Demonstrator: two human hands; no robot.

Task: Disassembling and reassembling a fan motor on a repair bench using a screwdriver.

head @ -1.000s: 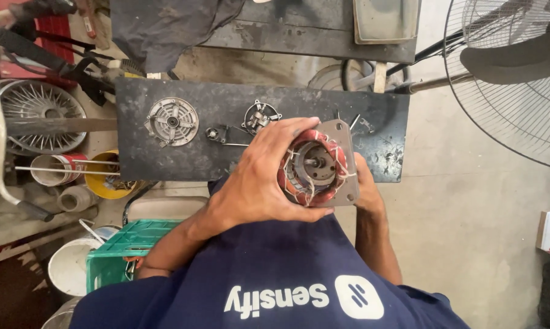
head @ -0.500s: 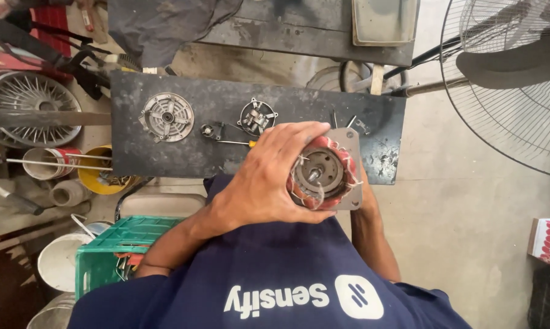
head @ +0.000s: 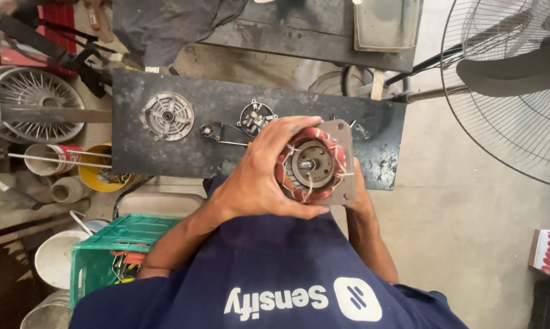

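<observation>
We hold a fan motor stator (head: 314, 163), its reddish copper windings and central shaft turned up at us, just above the near edge of a dark workbench board (head: 165, 155). Our left hand (head: 256, 176) wraps it with fingers closed around the windings; our right hand (head: 359, 194) supports it from beneath, its fingers hidden, so we cannot tell their grip. Farther along the board lie a round motor end cover (head: 166, 116) and a smaller bracket part (head: 255, 117). A green crate (head: 95, 256) sits at our left; a pedestal fan guard (head: 512, 91) stands at right.
</observation>
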